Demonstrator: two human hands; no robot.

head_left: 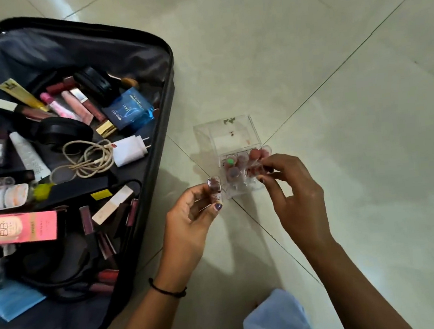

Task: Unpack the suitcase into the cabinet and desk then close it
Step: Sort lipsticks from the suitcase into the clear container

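A black suitcase (144,192) lies open on the floor at the left, filled with cosmetics: lip gloss tubes (72,105), a blue perfume box (130,110), a pink BB cream box (18,227), a white charger (129,150) with its coiled cable. To its right a clear plastic box (230,134) stands open on the tiles, holding several small reddish pots. My left hand (189,220) pinches one small clear pot (214,188) just left of the box. My right hand (289,186) pinches another clear pot (255,170) at the box's near right corner.
Pale floor tiles (337,99) spread to the right and beyond the box. A light blue trouser knee (275,317) shows at the bottom edge. A black band sits on my left wrist. A blue cloth (9,301) lies in the suitcase's near left corner.
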